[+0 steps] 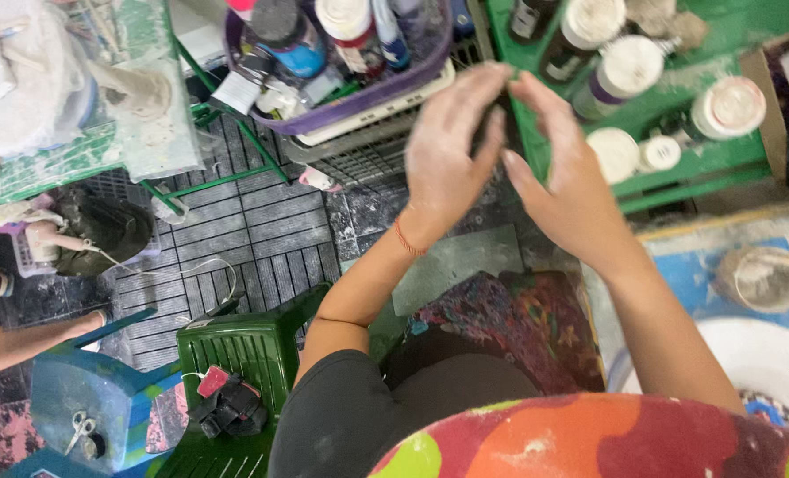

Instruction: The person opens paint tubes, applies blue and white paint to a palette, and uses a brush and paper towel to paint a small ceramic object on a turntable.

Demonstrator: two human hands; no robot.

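1. Left hand (447, 155) & right hand (567, 181) are pressed together, top middle of the frame, fingers closed round a small dark thing (492, 124). It's mostly hidden and blurry, can't tell what it is.
2. A red string is on the left wrist.
3. Just above the hands: purple basket (359, 106) w/ paint bottles.
4. Upper right: green tray (677, 168) w/ white-lid jars.
5. Lower left: green plastic chair (244, 354), blue stool w/ scissors (80, 431).
6. Far right: cup (760, 279) w/ a stick in it.
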